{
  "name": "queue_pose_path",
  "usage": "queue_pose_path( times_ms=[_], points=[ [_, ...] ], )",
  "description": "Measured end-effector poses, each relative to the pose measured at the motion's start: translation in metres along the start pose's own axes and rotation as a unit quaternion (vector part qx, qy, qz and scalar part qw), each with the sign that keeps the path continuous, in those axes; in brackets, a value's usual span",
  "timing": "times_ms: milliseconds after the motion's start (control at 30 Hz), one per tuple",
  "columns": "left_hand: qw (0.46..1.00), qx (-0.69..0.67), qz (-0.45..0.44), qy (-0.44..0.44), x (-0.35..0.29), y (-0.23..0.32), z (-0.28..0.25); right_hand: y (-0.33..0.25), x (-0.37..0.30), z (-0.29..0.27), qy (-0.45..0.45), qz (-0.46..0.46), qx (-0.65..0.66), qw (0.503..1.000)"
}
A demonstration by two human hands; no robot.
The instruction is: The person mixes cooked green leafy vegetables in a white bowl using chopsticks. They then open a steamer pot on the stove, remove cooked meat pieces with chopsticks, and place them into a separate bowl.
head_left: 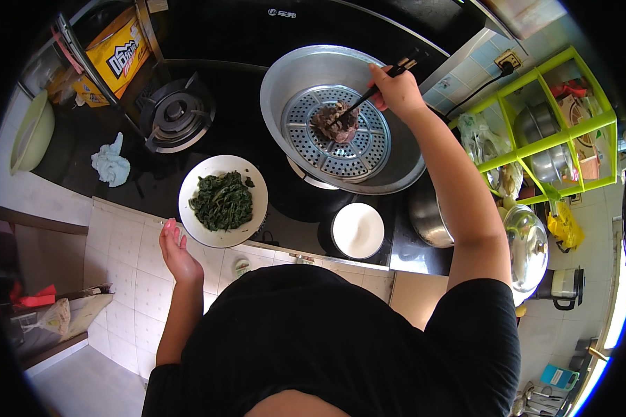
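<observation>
My right hand [396,90] grips a pair of dark chopsticks [362,99] over a large metal pot [275,97]. Their tips touch a clump of brownish food that looks like meat [342,133]. This clump lies on a round perforated steamer rack [373,144] inside the pot. Held low at the counter's front edge, my left hand [179,256] is open and empty, its fingers stretched upward. Just right of it stands a white plate [191,224] of dark green cooked leaves [222,203]. A white bowl [358,231], with nothing visible in it, sits in front of the pot.
A gas burner [176,111] is at the left, near a crumpled pale cloth [110,161] and a green basin [33,135]. A yellow box [118,59] stands behind. On the right are a steel pot [431,219], a glass lid [525,247] and a green shelf [528,149].
</observation>
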State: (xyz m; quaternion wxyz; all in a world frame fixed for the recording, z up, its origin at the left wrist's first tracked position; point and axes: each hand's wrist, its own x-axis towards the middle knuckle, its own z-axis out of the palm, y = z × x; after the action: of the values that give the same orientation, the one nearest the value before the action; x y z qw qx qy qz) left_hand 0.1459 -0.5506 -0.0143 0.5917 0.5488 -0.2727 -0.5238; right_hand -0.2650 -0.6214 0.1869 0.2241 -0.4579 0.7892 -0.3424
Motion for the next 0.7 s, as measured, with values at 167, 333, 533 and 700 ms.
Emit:
queue_pose_path(
  times_ms=[167, 333, 533, 700],
  points=[
    [1.000, -0.008, -0.001, 0.003, 0.001, 0.000, 0.000, -0.005, -0.002, 0.025, 0.021, -0.052, -0.088, 0.995],
    [1.000, -0.010, 0.010, 0.008, 0.001, 0.006, -0.002, -0.005, 0.007, 0.015, 0.041, 0.026, -0.053, 0.997],
    [1.000, -0.008, -0.001, 0.020, 0.002, 0.005, -0.012, 0.016, 0.015, 0.005, 0.056, 0.040, 0.025, 0.997],
    [0.999, -0.031, 0.023, 0.002, -0.005, 0.012, -0.001, 0.002, 0.016, 0.015, 0.054, 0.036, -0.009, 0.998]
  ],
)
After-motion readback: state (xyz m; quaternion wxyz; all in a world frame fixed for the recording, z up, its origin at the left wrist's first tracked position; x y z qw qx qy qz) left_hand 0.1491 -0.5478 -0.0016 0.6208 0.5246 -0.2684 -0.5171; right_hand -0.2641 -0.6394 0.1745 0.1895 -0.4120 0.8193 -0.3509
